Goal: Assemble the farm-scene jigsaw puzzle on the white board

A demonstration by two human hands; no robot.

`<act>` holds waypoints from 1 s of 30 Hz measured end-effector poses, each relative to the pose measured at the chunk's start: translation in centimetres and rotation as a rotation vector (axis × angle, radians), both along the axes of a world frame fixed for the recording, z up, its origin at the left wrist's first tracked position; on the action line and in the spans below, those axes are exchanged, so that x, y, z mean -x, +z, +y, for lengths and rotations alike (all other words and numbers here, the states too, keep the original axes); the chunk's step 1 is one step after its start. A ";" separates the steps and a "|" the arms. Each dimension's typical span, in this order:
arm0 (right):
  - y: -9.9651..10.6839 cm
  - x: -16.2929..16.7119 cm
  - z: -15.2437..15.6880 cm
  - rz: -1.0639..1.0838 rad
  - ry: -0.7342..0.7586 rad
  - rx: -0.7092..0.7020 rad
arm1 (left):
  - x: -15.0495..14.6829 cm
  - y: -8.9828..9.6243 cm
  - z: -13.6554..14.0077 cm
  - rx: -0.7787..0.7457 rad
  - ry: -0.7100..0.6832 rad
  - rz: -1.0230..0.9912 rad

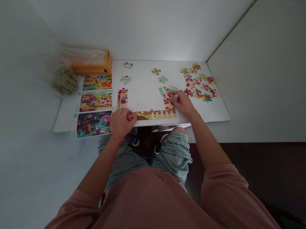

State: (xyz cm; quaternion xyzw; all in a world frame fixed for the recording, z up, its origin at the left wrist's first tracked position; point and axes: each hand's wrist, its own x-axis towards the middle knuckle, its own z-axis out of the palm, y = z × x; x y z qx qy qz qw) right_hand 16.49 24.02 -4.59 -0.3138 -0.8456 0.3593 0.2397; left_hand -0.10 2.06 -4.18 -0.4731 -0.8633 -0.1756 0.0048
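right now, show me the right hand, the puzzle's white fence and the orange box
Right hand (183, 101), head view: back of the hand
White fence (163, 115), head view: middle of the pickets
Orange box (92, 69), head view: front side

Picture sheet (96, 101) left of puzzle (156, 114)

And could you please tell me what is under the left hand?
Barn puzzle pieces and the fence puzzle strip show beside the left hand; whatever lies directly beneath it is covered and cannot be seen.
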 end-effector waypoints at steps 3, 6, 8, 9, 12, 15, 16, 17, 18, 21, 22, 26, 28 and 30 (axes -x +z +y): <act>0.3 0.4 0.3 -0.058 0.016 0.000 | 0.0 -0.1 0.0 -0.009 -0.005 -0.005; 0.3 0.4 1.0 -0.083 0.087 -0.045 | 0.1 -0.1 0.0 -0.008 -0.010 -0.007; 0.1 0.3 1.5 -0.083 0.147 -0.069 | 0.1 -0.1 0.0 -0.007 -0.014 -0.001; 0.0 0.2 1.8 -0.087 0.167 -0.078 | 0.1 -0.1 0.0 -0.009 -0.017 0.004; 0.0 0.1 2.0 -0.127 0.164 -0.097 | 0.2 -0.3 -0.1 -0.028 -0.028 0.019; 0.2 0.0 1.8 -0.168 0.143 -0.108 | 0.3 -0.5 -0.1 -0.045 -0.033 0.038; 0.3 0.0 1.6 -0.170 0.145 -0.117 | 0.3 -0.6 -0.1 -0.049 -0.034 0.044; 0.4 0.0 1.6 -0.170 0.146 -0.128 | 0.3 -0.6 -0.2 -0.053 -0.035 0.050; 0.4 0.0 1.5 -0.172 0.147 -0.140 | 0.3 -0.7 -0.2 -0.056 -0.035 0.054; 0.3 0.0 1.6 -0.190 0.144 -0.175 | 0.3 -0.7 -0.2 -0.063 -0.034 0.065; 0.3 0.0 1.6 -0.195 0.142 -0.186 | 0.3 -0.7 -0.3 -0.064 -0.034 0.067; 0.6 0.2 1.1 -0.209 0.137 -0.268 | 0.3 -0.6 -0.4 -0.072 -0.035 0.068; 1.0 0.1 0.1 -0.245 0.141 -0.335 | 0.3 -0.5 -0.4 -0.075 -0.036 0.069; 1.3 -0.1 -1.4 -0.293 0.135 -0.391 | 0.3 -0.5 -0.5 -0.075 -0.035 0.068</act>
